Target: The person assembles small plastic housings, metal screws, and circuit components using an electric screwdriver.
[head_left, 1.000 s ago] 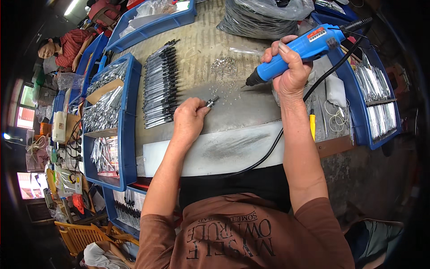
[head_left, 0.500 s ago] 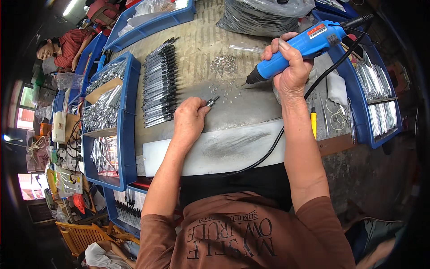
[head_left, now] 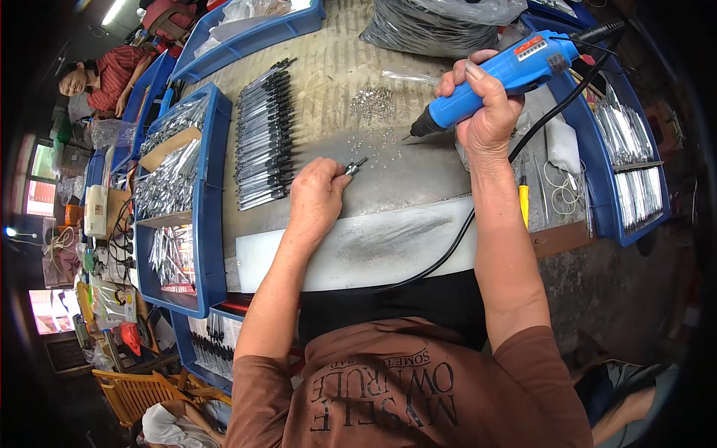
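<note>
My left hand (head_left: 317, 196) is closed around a small dark-and-silver metal part (head_left: 356, 166), its thin end pointing up and to the right. Wrapped round a blue electric screwdriver (head_left: 532, 64), my right hand (head_left: 489, 112) tilts it so that the bit points down and left. The bit's tip is just above the grey work surface or touching it; I cannot tell which. Near the bit, several tiny shiny metal pieces (head_left: 385, 143) are scattered. A denser heap of them (head_left: 372, 103) lies farther back. Left of these is a row of slim silver-and-black rods (head_left: 263, 138).
Blue bins with metal parts stand at left (head_left: 214, 172) and right (head_left: 626, 224). A white board (head_left: 373, 250) lines the near edge, crossed by a black cable (head_left: 446, 260). A bulky plastic bag (head_left: 429, 26) sits at the back. A yellow-handled tool (head_left: 523, 205) lies right.
The small part in my left hand has tilted a little more upright, with the hand slightly shifted. My right hand keeps hold of the electric screwdriver in almost the same place.
</note>
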{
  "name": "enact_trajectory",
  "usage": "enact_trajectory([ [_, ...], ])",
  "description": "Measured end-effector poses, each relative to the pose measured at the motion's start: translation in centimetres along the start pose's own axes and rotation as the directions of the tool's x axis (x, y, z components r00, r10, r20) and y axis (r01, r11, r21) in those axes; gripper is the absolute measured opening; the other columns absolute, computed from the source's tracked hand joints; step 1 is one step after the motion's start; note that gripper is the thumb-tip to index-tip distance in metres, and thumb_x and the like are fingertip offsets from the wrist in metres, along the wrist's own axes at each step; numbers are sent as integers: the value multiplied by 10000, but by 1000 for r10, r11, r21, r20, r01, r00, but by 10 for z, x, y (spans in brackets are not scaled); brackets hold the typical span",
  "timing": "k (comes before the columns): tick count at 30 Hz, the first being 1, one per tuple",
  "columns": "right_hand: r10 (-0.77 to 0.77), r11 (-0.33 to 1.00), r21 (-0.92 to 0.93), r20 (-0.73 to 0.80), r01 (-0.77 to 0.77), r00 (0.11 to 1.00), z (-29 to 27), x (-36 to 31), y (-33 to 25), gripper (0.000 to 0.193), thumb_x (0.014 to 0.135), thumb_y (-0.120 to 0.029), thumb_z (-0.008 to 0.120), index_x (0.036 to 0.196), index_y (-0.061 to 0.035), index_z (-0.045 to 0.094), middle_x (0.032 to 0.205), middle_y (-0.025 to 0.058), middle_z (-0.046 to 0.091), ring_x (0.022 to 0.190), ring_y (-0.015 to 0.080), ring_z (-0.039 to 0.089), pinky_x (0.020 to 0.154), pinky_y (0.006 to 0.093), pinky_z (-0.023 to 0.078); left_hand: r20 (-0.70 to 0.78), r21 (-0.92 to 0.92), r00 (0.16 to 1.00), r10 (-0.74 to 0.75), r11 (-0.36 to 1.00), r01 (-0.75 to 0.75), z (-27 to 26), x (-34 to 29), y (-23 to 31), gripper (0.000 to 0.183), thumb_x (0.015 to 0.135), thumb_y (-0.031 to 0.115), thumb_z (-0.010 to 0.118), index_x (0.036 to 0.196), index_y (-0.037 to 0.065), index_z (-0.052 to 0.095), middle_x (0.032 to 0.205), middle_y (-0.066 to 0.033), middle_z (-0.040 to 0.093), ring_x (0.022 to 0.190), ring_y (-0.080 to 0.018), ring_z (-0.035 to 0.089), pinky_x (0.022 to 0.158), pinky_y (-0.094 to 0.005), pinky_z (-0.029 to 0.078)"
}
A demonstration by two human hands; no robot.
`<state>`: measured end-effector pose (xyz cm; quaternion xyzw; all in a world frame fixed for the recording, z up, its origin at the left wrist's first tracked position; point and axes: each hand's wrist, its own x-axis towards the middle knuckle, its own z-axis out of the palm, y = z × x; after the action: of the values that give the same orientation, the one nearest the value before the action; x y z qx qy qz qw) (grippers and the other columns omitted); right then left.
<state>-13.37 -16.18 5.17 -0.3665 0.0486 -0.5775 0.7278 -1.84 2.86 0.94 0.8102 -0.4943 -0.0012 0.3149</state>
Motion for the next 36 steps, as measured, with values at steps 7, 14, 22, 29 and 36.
enact_trajectory([
  [7, 10, 1000, 18, -12, -10, 1000, 0, -1, -1, 213, 656, -30, 587, 840, 14, 487, 685, 76, 490, 476, 207, 525, 467, 318, 443, 34, 1, 998, -62, 998, 62, -1, 4, 3, 127, 656, 29, 657, 717, -17, 556, 711, -139, 572, 657, -281, 565, 591, -329, 435],
  [14, 18, 1000, -4, 16, -18, 1000, 2, -3, 0, 220, 653, -33, 576, 842, 25, 478, 645, 79, 476, 480, 212, 523, 472, 319, 438, 24, -15, 995, -101, 995, 101, 1, 4, 6, 126, 649, 36, 663, 704, -18, 564, 730, -142, 580, 684, -289, 574, 610, -337, 440],
  [22, 81, 996, 14, 92, -83, 992, 27, -17, 3, 270, 657, -61, 571, 882, 35, 457, 612, 101, 482, 505, 215, 520, 503, 324, 444, -2, 33, 996, -90, 995, 90, 2, 2, 9, 118, 649, 43, 655, 690, 2, 552, 710, -123, 555, 701, -299, 547, 622, -362, 421],
  [29, 158, 987, -64, 230, -147, 960, 54, -29, 13, 302, 643, -51, 601, 899, 29, 462, 677, 104, 519, 535, 193, 537, 514, 315, 455, -20, 22, 997, -81, 996, 81, 2, 0, 5, 120, 650, 47, 643, 659, 8, 529, 695, -115, 536, 702, -298, 535, 627, -378, 410],
  [36, 269, 942, -290, 340, -172, 901, 68, -39, 24, 389, 645, -66, 602, 981, -13, 413, 738, 102, 480, 585, 201, 519, 554, 324, 439, -55, 6, 996, -68, 998, 69, 7, -2, 2, 125, 644, 51, 641, 651, 20, 521, 688, -98, 528, 705, -288, 530, 631, -386, 414],
])
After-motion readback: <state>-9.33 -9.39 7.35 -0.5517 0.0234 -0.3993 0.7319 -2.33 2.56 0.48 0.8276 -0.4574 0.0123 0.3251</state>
